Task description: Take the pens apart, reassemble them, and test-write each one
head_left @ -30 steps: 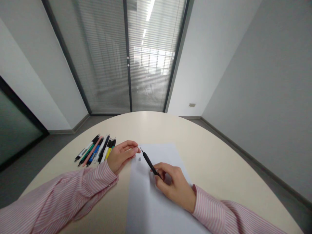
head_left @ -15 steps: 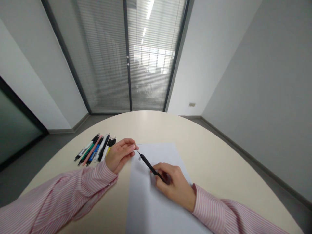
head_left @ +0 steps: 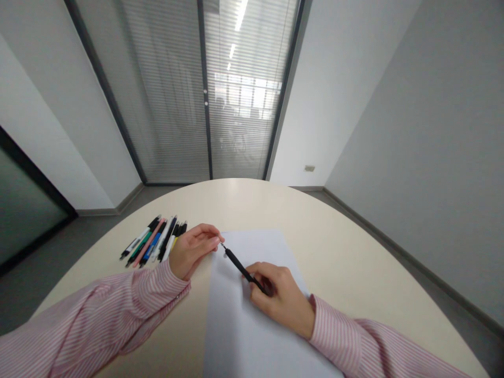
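Note:
My right hand (head_left: 275, 294) is closed round a black pen barrel (head_left: 239, 264), which slants up and left above a white sheet of paper (head_left: 252, 336). A thin metallic piece (head_left: 223, 245), perhaps a refill tip or spring, sticks out of the barrel's far end. At that end the thumb and fingertips of my left hand (head_left: 195, 249) are pinched together on the thin piece; its exact shape is too small to make out. A small pale thing (head_left: 225, 255) shows just under the barrel's end, over the paper.
Several pens (head_left: 151, 241) in black, white, green, pink, blue and yellow lie side by side left of my left hand. The round cream table (head_left: 334, 262) curves away toward a glass partition with blinds (head_left: 173, 105). A wall socket (head_left: 309, 168) is low on the back wall.
My left fingertips have closed a little more on the thin piece at the barrel's end. My right hand and the pen barrel stay almost in place.

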Demonstrator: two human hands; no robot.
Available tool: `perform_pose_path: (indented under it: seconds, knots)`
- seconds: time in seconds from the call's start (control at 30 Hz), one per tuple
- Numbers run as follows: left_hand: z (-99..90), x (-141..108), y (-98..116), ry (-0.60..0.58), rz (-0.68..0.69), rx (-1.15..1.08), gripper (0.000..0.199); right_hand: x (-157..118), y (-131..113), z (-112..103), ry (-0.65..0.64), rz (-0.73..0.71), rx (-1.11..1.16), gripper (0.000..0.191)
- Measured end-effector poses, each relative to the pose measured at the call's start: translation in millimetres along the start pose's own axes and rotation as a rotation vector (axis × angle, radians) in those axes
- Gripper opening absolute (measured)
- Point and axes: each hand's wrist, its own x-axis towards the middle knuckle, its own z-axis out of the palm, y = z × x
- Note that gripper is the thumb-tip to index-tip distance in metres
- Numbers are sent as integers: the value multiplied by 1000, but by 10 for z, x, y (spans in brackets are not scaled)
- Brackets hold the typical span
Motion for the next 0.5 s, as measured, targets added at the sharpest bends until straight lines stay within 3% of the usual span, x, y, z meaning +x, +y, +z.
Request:
perform_pose_path:
  seconds: [0.33, 0.5]
  knots:
    - [-14, 11, 6, 28, 57, 95, 19, 14, -7, -14, 6, -7, -9, 23]
    - [46, -43, -3, -52, 78, 103, 37, 12, -24, -14, 3, -13, -11, 22]
